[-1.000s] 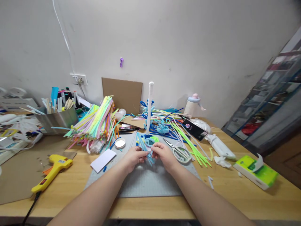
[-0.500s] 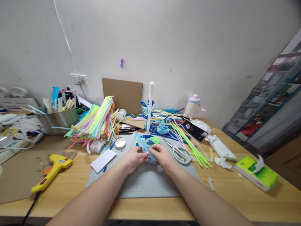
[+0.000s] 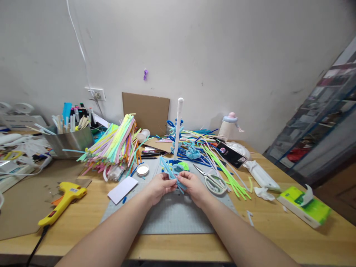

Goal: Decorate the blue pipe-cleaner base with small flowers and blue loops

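Note:
Light blue pipe cleaners [image 3: 168, 167] are pinched between my two hands over the grey cutting mat [image 3: 172, 218]. My left hand [image 3: 161, 186] grips them from the left with thumb and fingers. From the other side, my right hand [image 3: 193, 186] holds the same bunch, thumb and index finger pressed together. Just behind my hands stands a white fuzzy upright stem [image 3: 179, 126], with blue curled pipe cleaners around it and a blue and green base partly hidden by my hands. Scissors [image 3: 214, 182] lie to the right of my right hand.
A large bundle of pastel pipe cleaners [image 3: 115, 146] lies left, beyond a white card [image 3: 122, 189] and a round lid [image 3: 142, 169]. A yellow hot glue gun [image 3: 62, 202] rests on cardboard. Rightward are green pipe cleaners [image 3: 236, 185], a phone [image 3: 230, 154] and a tissue pack [image 3: 303, 205].
My fingers have shifted slightly on the light blue pipe cleaners, whose lower ends are now more spread. The whole view has moved a little; both hands still hold the bunch.

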`<state>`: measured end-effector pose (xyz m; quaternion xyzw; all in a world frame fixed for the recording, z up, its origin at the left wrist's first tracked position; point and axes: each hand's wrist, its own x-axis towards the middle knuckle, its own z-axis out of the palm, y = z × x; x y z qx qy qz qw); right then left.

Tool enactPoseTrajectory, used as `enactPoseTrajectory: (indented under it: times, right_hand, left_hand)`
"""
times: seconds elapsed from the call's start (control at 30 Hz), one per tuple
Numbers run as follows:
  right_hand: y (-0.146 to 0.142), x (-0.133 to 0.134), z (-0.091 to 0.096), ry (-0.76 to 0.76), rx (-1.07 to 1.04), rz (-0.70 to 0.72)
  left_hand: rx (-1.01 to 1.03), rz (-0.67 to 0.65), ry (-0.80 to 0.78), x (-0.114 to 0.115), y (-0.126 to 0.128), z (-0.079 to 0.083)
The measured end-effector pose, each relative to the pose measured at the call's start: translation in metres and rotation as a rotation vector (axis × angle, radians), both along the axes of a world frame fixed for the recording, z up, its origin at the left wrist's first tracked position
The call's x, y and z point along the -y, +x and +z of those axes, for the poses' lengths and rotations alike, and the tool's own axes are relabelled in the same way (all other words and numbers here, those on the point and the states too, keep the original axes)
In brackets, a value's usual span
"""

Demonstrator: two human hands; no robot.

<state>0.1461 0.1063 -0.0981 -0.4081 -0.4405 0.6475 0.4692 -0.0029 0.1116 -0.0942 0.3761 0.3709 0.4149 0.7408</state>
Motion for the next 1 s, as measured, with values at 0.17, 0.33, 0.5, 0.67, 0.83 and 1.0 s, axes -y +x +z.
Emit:
enactPoseTrajectory:
  times: [0.17, 0.33, 0.5, 0.67, 0.83, 1.0]
  right_hand:
    - [-0.002, -0.002, -0.006, 0.067, 0.001, -0.053]
    - [-0.004, -0.001, -0.006, 0.065, 0.002, -0.084]
    - [-0.005, 0.0, -0.006, 0.061, -0.027, -0.126]
    - [-0.007, 0.001, -0.007, 0.023, 0.007, -0.087]
    - [-0.01, 0.001, -0.009, 0.03, 0.098, 0.042]
    - [-0.012, -0.001, -0.017, 0.079, 0.134, 0.129]
  left_hand:
    - [-0.041, 0.014, -0.029, 0.001, 0.001, 0.002]
    - [-0.046, 0.011, -0.037, 0.001, 0.001, 0.0]
    - [-0.047, 0.008, -0.017, 0.0, 0.001, -0.001]
    - [-0.11, 0.032, 0.057, -0.001, 0.002, 0.0]
    - [-0.193, 0.03, 0.175, -0.003, 0.0, -0.002]
    - [-0.29, 0.107, 0.282, -0.005, 0.0, -0.002]
